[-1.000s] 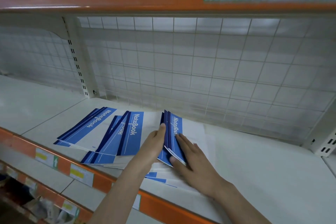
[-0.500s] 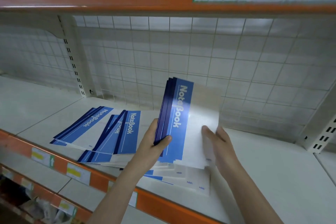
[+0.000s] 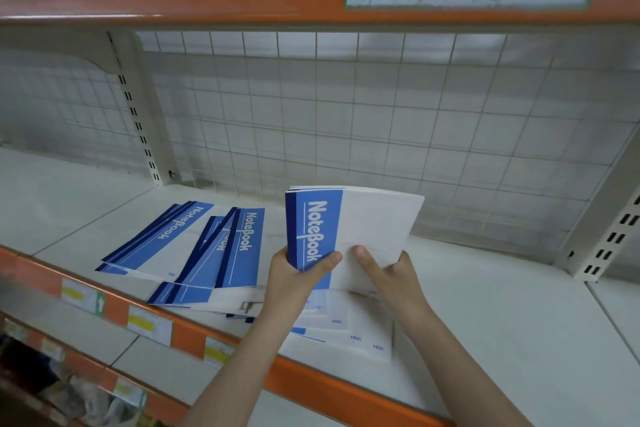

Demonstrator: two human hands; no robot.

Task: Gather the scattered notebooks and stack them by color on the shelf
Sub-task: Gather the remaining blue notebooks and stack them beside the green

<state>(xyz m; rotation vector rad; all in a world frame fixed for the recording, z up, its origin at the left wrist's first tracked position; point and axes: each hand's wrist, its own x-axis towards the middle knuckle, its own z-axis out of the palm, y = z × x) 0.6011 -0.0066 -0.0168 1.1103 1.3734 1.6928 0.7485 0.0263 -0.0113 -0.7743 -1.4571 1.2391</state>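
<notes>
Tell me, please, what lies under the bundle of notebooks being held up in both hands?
Under the held bundle more notebooks lie flat on the shelf, overlapping, white covers with small blue marks showing. The left hand, the right hand and the bundle hide how many.

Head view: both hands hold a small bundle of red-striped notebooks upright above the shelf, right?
Not quite: the head view shows the bundle of notebooks has a blue stripe, not red. The left hand and right hand do hold it upright above the shelf.
</notes>
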